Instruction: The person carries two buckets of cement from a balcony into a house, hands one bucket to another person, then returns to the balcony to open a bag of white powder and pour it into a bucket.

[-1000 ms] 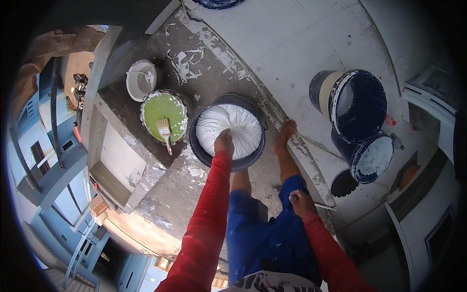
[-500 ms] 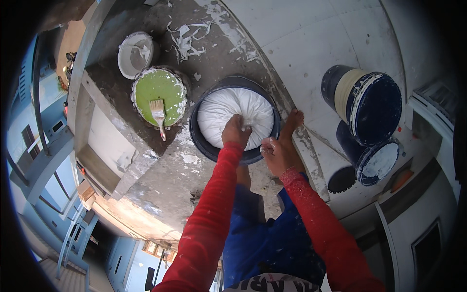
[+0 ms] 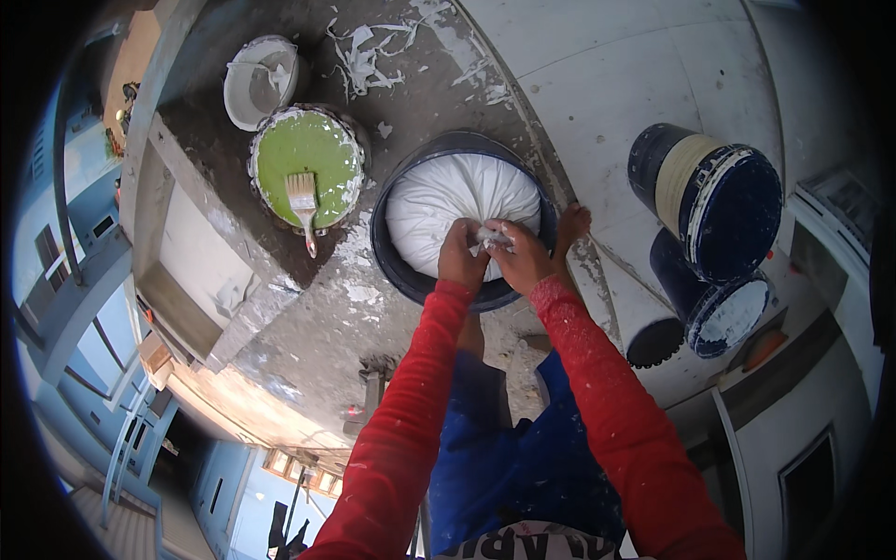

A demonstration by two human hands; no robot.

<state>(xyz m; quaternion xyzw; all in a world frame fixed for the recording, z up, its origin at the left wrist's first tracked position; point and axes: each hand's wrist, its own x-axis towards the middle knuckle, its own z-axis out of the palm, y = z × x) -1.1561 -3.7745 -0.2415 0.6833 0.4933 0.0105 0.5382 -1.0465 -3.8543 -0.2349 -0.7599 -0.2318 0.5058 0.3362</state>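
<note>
The red-sleeved right hand, a second ago down by the blue shorts, has come up to meet the red-sleeved left hand at the puckered top of a white pleated plastic-looking sack. The sack sits in a wide, round navy plastic bucket at the centre of the frame, nearly filling its mouth. It looks full and heavy but soft, its thin skin perhaps slippery and easily torn; the gathered neck, where the folds converge, seems the place to take hold. Both hands are there: each grip is a close pinch, fingertips nearly meeting over the bunched tip, though the knuckles partly hide what lies between.

Around it, the stained grey concrete floor spreads through the middle of the frame. At the right, a navy bucket with a cream band leans over a white-smeared navy bucket, both well apart from the hands. At upper left stands a white-crusted round container with a flat green top, near the bucket; behind it is a small white pail. A bare foot stands just beside the bucket's right side, crowding it there. Smallest are a flat bristle brush lying on the green and curled white scraps at the top.
</note>
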